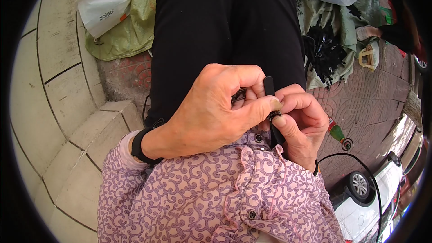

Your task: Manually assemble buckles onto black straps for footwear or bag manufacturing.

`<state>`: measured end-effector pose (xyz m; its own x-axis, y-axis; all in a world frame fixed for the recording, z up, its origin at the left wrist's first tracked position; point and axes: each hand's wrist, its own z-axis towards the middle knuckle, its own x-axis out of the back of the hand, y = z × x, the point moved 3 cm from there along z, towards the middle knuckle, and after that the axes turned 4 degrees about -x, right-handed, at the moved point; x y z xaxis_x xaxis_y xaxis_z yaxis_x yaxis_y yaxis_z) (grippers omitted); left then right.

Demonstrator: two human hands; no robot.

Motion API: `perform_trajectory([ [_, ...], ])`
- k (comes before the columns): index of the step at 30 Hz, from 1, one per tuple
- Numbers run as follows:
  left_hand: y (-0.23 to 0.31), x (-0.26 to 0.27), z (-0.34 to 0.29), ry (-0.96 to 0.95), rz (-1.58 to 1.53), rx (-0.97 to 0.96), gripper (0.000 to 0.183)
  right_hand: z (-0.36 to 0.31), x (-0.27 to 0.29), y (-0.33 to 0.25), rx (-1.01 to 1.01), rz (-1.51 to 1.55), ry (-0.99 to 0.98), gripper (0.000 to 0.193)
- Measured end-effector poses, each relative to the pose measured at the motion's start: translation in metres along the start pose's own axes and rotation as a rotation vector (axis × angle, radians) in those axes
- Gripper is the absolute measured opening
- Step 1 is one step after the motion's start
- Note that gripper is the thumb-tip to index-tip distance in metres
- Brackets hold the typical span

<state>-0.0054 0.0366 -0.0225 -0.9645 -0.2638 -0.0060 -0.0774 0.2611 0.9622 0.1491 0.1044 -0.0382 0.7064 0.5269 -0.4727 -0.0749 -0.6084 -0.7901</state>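
Above my lap, both hands meet at a narrow black strap that stands upright between the fingers. A small dark buckle-like piece sits on it, partly covered by the thumbs. My left hand is closed, its thumb pressing on the strap from the left. Thin black loops show in the curl of its fingers; what they belong to is hidden. My right hand pinches the strap and the small piece from the right, thumb below and index finger above. The strap's lower end passes down in front of the patterned shirt.
A pile of black straps lies on a pale green sheet at the far right. White bag rests on a green sack, far left. A bottle and a white car are at right; stone steps at left.
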Motion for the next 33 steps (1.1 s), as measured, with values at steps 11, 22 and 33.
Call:
perform_trajectory([
  [11,0.0,-0.004,0.002,0.014,-0.161,0.151,0.027,-0.007,0.005,-0.001,0.182,-0.343,0.058,0.019],
  [22,-0.002,-0.008,-0.003,0.118,-0.092,0.01,0.027,-0.008,0.002,0.001,0.22,-0.281,0.058,0.017],
  [33,0.003,-0.007,-0.003,0.141,0.161,-0.334,0.017,-0.008,-0.002,-0.001,0.053,-0.031,0.042,0.015],
])
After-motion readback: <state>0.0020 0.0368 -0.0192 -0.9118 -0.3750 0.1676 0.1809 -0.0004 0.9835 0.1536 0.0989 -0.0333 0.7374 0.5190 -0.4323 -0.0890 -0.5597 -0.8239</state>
